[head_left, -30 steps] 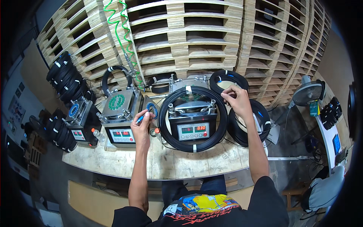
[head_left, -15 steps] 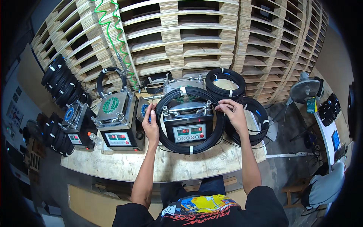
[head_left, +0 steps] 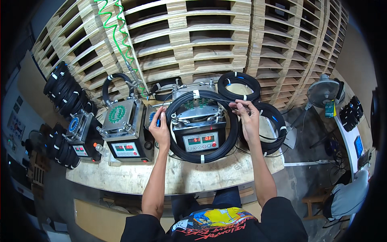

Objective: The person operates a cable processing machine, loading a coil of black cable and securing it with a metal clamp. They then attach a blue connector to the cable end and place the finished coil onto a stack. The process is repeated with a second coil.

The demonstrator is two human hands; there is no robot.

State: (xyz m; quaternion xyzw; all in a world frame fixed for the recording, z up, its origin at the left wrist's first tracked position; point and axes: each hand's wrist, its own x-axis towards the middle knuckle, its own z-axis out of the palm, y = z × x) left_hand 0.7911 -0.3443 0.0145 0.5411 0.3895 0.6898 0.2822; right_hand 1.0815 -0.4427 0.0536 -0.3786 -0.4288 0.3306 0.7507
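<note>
A coil of black cable [head_left: 188, 155], bound with white tape at top and bottom, stands upright before a metal machine [head_left: 199, 126], whose lit red display shows through the ring. At the coil's left side my left hand [head_left: 160, 132] is closed, with a small blue piece [head_left: 158, 122] showing at its fingers; the fingers partly hide what they grip. My right hand [head_left: 248, 119] pinches black cable at the coil's upper right between thumb and fingertips. Green round fittings [head_left: 196, 103] sit on top of the machine behind the ring.
Two similar machines [head_left: 123, 129] [head_left: 80, 135] stand to the left on the wooden table [head_left: 133, 177], with a small bottle [head_left: 99, 148] between them. More cable coils [head_left: 240, 97] [head_left: 278, 141] lie at right. Stacked pallets [head_left: 189, 36], a green spiral hose [head_left: 117, 32] and a fan [head_left: 323, 92] surround the table.
My right hand has turned and risen slightly at the cable, and my left hand has shifted a little left. The reading on the machine's display has changed. The coil stays in nearly the same place.
</note>
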